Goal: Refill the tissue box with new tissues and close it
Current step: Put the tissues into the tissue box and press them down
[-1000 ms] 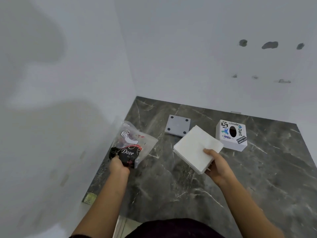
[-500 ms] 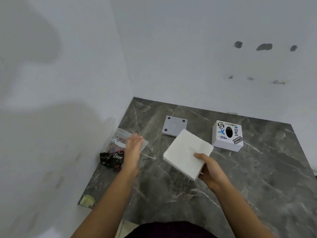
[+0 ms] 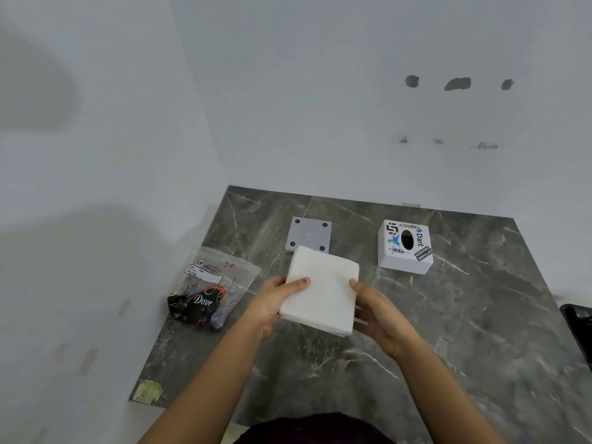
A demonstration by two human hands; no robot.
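Observation:
A thick white stack of tissues (image 3: 323, 288) is held above the dark marble table (image 3: 464, 331), level and flat. My left hand (image 3: 275, 299) grips its left edge with the thumb on top. My right hand (image 3: 374, 310) grips its right edge. The white tissue box (image 3: 405, 246), covered in stickers, stands at the back right with its oval slot facing up. Its grey base plate (image 3: 309, 233) with four dark feet lies apart from it, behind the stack.
An emptied plastic tissue wrapper (image 3: 208, 288) with a Dove print lies at the table's left edge by the white wall. A dark object (image 3: 578, 325) pokes in at the right border. Walls close the table off at the back and left.
My left hand let go of the wrapper, which now lies on the table, and came over to grip the stack's left edge. The stack has turned squarer to me.

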